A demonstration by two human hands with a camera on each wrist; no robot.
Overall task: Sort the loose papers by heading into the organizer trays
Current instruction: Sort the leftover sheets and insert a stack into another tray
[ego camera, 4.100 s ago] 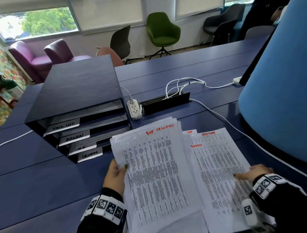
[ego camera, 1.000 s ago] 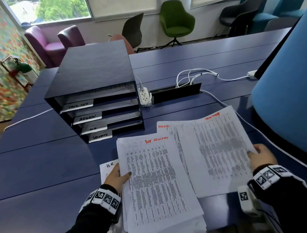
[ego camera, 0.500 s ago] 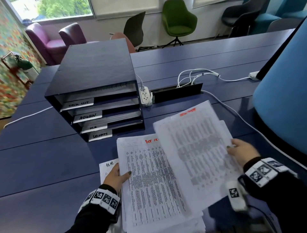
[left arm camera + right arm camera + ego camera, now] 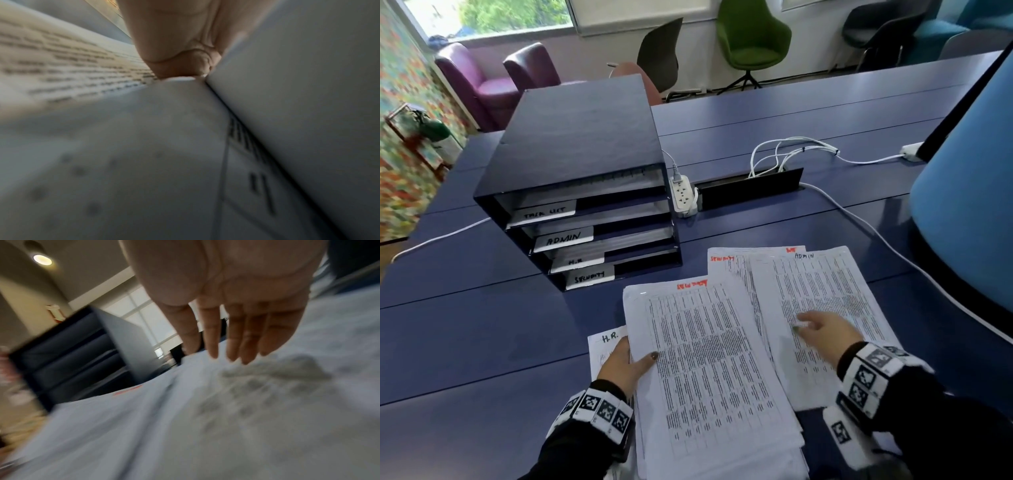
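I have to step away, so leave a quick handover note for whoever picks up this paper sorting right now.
Left hand: grips the left edge of the near stack, thumb on its top sheet, headed Security in red.
Right hand: open, fingers straight, over the Admin sheet on the right pile.
An H.R. sheet pokes out under the left hand; another Security sheet lies under the Admin one.
The organizer stands beyond, trays labelled Task List, Admin, H.R., Security; the upper trays already hold paper.
Left: file the table's loose sheets by heading.

Left hand [image 4: 627,363] pinches with thumb on top; right hand [image 4: 822,330] apparently hovers, fingers straight.
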